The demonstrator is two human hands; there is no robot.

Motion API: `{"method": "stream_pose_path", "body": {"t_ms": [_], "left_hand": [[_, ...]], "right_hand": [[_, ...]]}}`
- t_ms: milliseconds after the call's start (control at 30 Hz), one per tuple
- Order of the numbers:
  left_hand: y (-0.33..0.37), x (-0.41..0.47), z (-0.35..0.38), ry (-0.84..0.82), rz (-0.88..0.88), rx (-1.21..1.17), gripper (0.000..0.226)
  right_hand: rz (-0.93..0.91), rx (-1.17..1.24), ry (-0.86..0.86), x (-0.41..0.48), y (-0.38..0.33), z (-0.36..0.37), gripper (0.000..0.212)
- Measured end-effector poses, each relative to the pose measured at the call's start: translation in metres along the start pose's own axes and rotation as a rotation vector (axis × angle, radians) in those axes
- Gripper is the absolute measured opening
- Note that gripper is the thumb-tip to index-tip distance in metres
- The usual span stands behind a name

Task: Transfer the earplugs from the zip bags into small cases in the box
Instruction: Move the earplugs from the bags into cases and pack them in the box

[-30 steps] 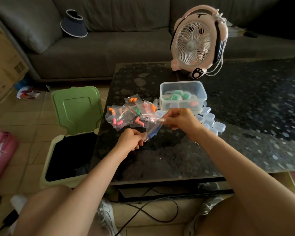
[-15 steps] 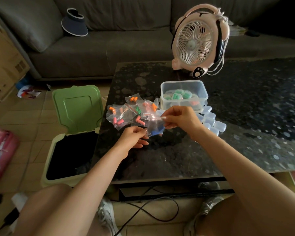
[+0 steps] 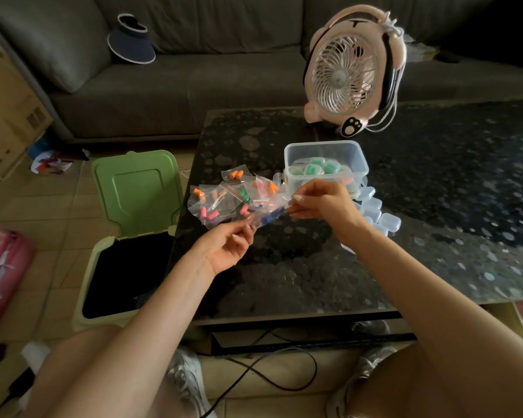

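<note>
bags (image 3: 224,197) left of box (image 3: 326,167), fan (image 3: 349,73) behind

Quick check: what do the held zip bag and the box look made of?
The zip bag: probably thin clear plastic film, glossy; it crinkles and blue earplugs show through. The box: seemingly rigid translucent plastic, faintly frosted; green cases show through its walls.

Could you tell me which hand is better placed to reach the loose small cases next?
Probably the right hand: it pinches the zip bag beside the loose cases; the left hand holds the bag's far end.
</note>
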State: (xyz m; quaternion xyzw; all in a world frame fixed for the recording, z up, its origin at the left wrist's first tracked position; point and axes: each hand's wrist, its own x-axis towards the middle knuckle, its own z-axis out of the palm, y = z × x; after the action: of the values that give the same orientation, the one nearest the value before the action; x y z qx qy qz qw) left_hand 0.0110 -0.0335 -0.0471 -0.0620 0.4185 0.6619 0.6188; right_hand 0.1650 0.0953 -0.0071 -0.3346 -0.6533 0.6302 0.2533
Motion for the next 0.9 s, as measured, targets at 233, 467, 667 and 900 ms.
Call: {"method": "stream_pose_path", "body": {"t_ms": [233,467,667,900], "left_hand": [[-0.003,0.001,0.000,-0.012,0.190,0.090,0.033],[-0.007,0.001,0.003,0.056,0.335,0.369,0.009],[-0.014,0.005,0.004,0.162,0.383,0.542,0.011],[-0.017,0.005,0.005,0.220,0.297,0.580,0.017]], "right_hand": [[0.075,-0.009,-0.041,-0.001,0.002,0.001,0.011],[0.111,0.002,-0.056,0.000,0.001,0.000,0.011],[0.060,-0.017,-0.071,-0.002,0.001,0.001,0.009],[-0.038,-0.017,-0.131,-0.004,-0.001,0.004,0.003]]}}
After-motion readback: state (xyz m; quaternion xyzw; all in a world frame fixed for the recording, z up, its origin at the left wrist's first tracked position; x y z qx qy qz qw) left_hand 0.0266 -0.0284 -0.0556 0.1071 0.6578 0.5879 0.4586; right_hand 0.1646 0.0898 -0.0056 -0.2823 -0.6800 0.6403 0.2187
